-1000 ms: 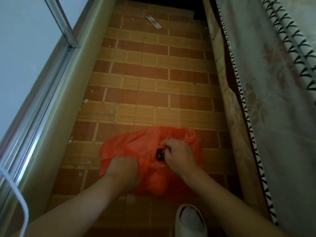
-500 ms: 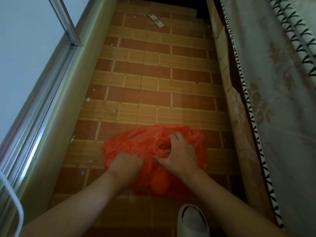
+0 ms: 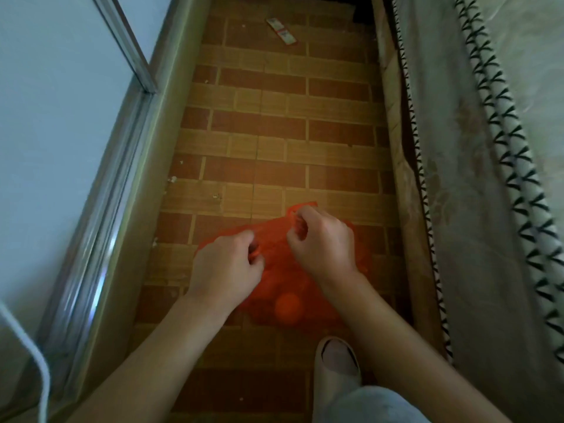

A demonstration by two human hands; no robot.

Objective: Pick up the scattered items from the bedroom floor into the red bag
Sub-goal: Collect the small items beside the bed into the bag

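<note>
Floor (image 3: 274, 132) is brick-pattern tile in alternating tan and reddish-brown rows, running up the middle of the frame. Left side: pale wall panel (image 3: 45, 117) with a metal rail (image 3: 100, 215) along its base. Right side: bed edge draped in grey fabric (image 3: 457, 178) with a black-and-white chevron trim (image 3: 512, 154). White cord (image 3: 36, 355) at lower left. Pale slipper (image 3: 337, 361) at bottom centre, light trouser leg (image 3: 366, 404) below it.

A thin, crumpled red plastic bag (image 3: 276, 264) is lying low over the brown tiled floor (image 3: 274, 132), its top edge being lifted and a round bulge showing near its bottom. 1 flat red-and-white paper wrapper (image 3: 281, 31) is lying far ahead, well apart.
</note>
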